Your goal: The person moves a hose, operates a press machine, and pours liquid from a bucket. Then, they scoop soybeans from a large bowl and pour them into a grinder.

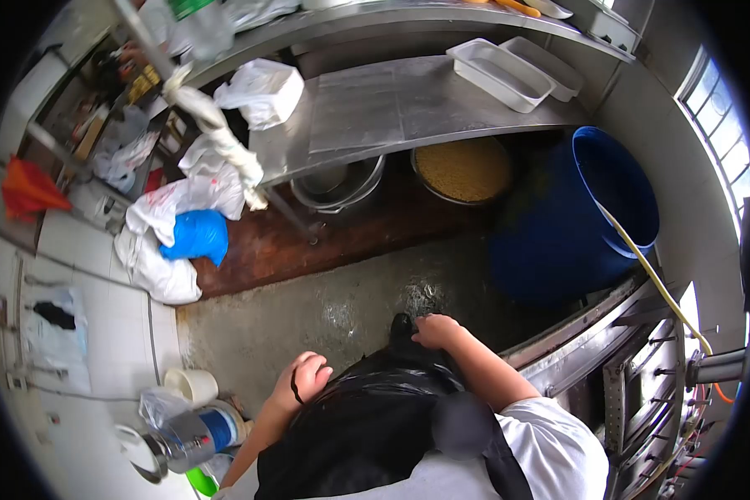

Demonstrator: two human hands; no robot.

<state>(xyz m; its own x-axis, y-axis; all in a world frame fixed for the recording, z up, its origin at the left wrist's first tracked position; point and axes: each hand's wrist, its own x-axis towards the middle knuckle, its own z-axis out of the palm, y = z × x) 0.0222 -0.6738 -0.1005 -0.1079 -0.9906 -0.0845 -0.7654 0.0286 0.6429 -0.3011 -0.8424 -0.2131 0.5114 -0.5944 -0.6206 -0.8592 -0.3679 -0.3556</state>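
My left hand [312, 377] is at the left edge of the black apron [350, 425], fingers curled, with a dark band at the wrist; whether it holds anything is hidden. My right hand [435, 331] is closed beside the apron's upper right edge, close to a dark shoe [402, 327]. What its fingers hold, if anything, cannot be made out. Both hands are over the wet grey floor [283, 321].
A large blue barrel [542, 225] with a yellow hose [662, 287] stands at right. Under the steel table [367, 108] are a metal pot [339, 187] and a basin of yellow grains [462, 169]. White bags [154, 258] and a bucket [192, 387] are at left.
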